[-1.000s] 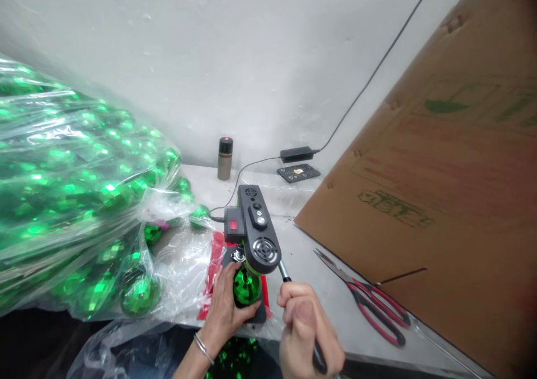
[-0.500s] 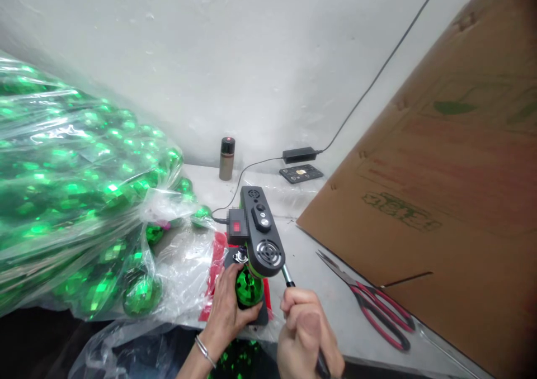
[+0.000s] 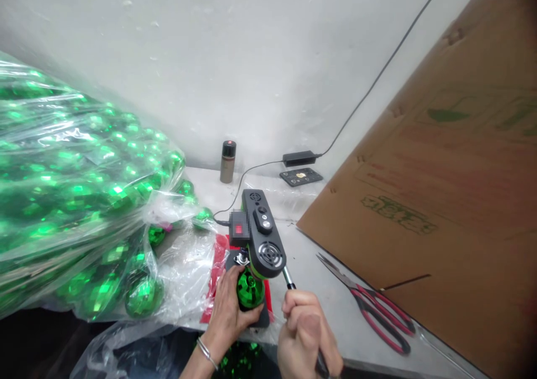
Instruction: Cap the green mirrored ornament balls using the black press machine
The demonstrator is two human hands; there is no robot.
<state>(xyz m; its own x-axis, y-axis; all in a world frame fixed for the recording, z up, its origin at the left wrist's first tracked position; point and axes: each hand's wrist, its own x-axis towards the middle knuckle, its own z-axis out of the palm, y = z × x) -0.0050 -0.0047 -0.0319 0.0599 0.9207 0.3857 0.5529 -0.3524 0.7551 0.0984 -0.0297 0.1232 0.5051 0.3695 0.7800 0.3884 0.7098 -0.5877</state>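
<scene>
A shiny green faceted ball (image 3: pixel 250 292) sits under the front end of a black bench machine (image 3: pixel 265 231), which looks like a small drill press with round vents and buttons on top. My left hand (image 3: pixel 229 298), a silver bangle at its wrist, curls its thumb and fingers round the ball's left side and holds it. Closed in a fist, my right hand (image 3: pixel 309 331) grips the black-handled metal lever (image 3: pixel 289 278) on the machine's right. The machine's head hides the tool tip and the top of the ball. Red sheeting (image 3: pixel 218 253) shows around the base.
A clear plastic bag (image 3: pixel 84 166) of many green balls fills the left. Scissors (image 3: pixel 377 317) lie at right beside a large cardboard box (image 3: pixel 419 200). Behind stand a small bottle (image 3: pixel 227 162), a power adapter (image 3: pixel 299 158) and a phone (image 3: pixel 301 176). More green balls (image 3: pixel 243 359) show below the table edge.
The whole view has shifted very slightly. Both hands keep their hold on the ball and the lever, with no other clear movement.
</scene>
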